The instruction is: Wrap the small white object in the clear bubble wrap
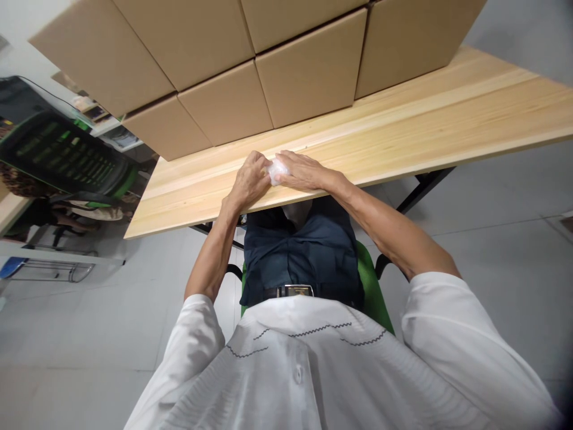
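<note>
Near the front edge of the wooden table, a small whitish, shiny translucent bundle [278, 171] lies between my two hands. It looks like something in clear plastic wrap; what is inside cannot be made out. From its left side, my left hand [253, 176] grips it with curled fingers. My right hand [304, 169] presses on it from the right, with the fingers stretched along its top edge and the thumb at its near side. Both forearms rest close to the table edge.
Stacked brown cardboard boxes [308, 71] stand along the back of the wooden table [430, 119]. I sit on a green chair [373, 292]. At the left are another office chair [67, 155] and a side table with a metal frame [62, 257].
</note>
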`<state>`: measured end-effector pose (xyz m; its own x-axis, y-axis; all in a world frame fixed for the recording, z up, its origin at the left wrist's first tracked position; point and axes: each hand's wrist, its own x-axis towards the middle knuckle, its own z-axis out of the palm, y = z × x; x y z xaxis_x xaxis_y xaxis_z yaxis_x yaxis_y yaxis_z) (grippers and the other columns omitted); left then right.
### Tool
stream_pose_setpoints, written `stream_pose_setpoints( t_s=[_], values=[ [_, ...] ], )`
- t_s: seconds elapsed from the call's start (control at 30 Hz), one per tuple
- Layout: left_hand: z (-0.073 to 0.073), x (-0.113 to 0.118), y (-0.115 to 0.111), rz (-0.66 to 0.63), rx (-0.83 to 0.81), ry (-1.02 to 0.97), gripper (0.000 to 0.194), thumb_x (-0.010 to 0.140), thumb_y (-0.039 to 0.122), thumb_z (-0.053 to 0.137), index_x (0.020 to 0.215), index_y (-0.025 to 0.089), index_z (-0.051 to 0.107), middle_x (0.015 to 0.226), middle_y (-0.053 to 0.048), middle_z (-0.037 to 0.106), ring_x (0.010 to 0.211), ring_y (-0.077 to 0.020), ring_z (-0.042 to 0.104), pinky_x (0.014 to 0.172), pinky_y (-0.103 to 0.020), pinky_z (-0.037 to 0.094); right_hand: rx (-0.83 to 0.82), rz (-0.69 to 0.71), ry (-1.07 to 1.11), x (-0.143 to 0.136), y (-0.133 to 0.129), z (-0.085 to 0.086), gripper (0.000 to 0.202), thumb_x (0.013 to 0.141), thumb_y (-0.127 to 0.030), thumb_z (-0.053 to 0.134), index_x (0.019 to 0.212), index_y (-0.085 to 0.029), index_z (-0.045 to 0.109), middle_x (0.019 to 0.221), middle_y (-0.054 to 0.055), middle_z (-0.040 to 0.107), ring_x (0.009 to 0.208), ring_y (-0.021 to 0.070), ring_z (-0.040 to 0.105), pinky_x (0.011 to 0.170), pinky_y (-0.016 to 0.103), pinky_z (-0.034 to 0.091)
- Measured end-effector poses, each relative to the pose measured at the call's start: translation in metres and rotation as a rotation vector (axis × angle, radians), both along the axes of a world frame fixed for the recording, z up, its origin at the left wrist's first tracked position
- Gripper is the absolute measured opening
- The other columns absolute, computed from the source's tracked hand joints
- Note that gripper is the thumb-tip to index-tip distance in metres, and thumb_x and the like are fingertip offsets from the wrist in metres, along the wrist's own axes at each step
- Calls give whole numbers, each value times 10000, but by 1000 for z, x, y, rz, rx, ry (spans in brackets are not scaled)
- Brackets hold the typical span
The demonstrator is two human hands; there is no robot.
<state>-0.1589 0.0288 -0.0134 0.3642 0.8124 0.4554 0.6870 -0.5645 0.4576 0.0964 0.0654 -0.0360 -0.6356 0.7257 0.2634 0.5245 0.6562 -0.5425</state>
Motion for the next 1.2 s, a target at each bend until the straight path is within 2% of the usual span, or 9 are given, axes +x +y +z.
stream_pose_setpoints(
  t_s=[0.27, 0.43, 0.6, 0.7, 0.77, 0.87, 0.93, 1.07, 1.2],
  values=[
    [-8, -2, 0, 13, -12, 1, 204, 1027, 377, 838, 1098, 284, 672, 1242, -99, 758, 1088, -286, 705, 996, -458, 609, -2, 17, 22, 2, -3, 2, 871, 1096, -699, 741, 1807, -216, 603, 1891, 200, 607, 1804, 534, 492, 1507, 750, 383],
    [-9, -4, -4, 24, -21, 7, 175, 1008, 325, 808, 1142, 274, 707, 1191, -78, 785, 1061, -265, 719, 986, -433, 598, 5, 26, -2, 3, -5, 5, 901, 1112, -649, 726, 1854, -169, 551, 1939, 227, 544, 1813, 530, 481, 1507, 734, 377],
    [-9, -14, -4, -58, -59, -3, 305, 1056, 337, 728, 1348, 264, 779, 1393, -118, 827, 1259, -300, 771, 1112, -483, 636, 2, 30, -40, 4, -10, 10, 938, 1117, -600, 678, 1887, -99, 488, 1972, 267, 479, 1836, 524, 449, 1517, 733, 347],
    [-15, -26, -7, -22, -71, -86, 402, 1048, 380, 743, 1432, 268, 783, 1527, -134, 802, 1394, -319, 759, 1161, -502, 651, -12, 25, -66, 4, -11, 12, 961, 1124, -600, 662, 1908, -86, 449, 1999, 271, 430, 1864, 510, 405, 1535, 711, 315],
    [-20, -33, -12, 76, -51, -180, 415, 1030, 408, 765, 1419, 265, 788, 1479, -128, 813, 1341, -307, 778, 1137, -492, 667, -18, 26, -70, 5, -10, 10, 978, 1127, -628, 668, 1923, -113, 432, 2017, 251, 404, 1880, 503, 376, 1544, 703, 298],
    [-25, -32, -23, 198, -39, -333, 335, 1024, 426, 774, 1305, 246, 804, 1273, -103, 847, 1158, -271, 804, 1097, -465, 675, -11, 36, -62, 7, -8, 6, 1000, 1132, -672, 659, 1935, -128, 416, 2029, 239, 386, 1889, 502, 356, 1546, 705, 290],
    [-25, -22, -31, 205, -72, -363, 260, 1026, 436, 773, 1190, 239, 816, 1162, -85, 858, 1075, -258, 801, 1064, -445, 673, 4, 43, -51, 8, -7, 4, 1005, 1135, -689, 643, 1935, -125, 414, 2028, 242, 387, 1887, 505, 358, 1539, 716, 296],
    [-22, 4, -39, 209, -116, -241, 136, 976, 356, 758, 983, 243, 833, 1007, -55, 854, 978, -265, 781, 980, -437, 652, 12, 35, -54, 8, -7, 2, 1015, 1128, -708, 642, 1930, -125, 425, 2022, 250, 396, 1881, 509, 369, 1529, 726, 310],
    [-25, 12, -40, 222, -132, -293, 160, 965, 335, 736, 1030, 239, 845, 1042, -57, 881, 1001, -277, 808, 971, -438, 642, 6, 22, -79, 8, -7, 2, 1034, 1130, -717, 627, 1935, -105, 410, 2023, 264, 384, 1882, 511, 366, 1532, 723, 307]
  ],
)
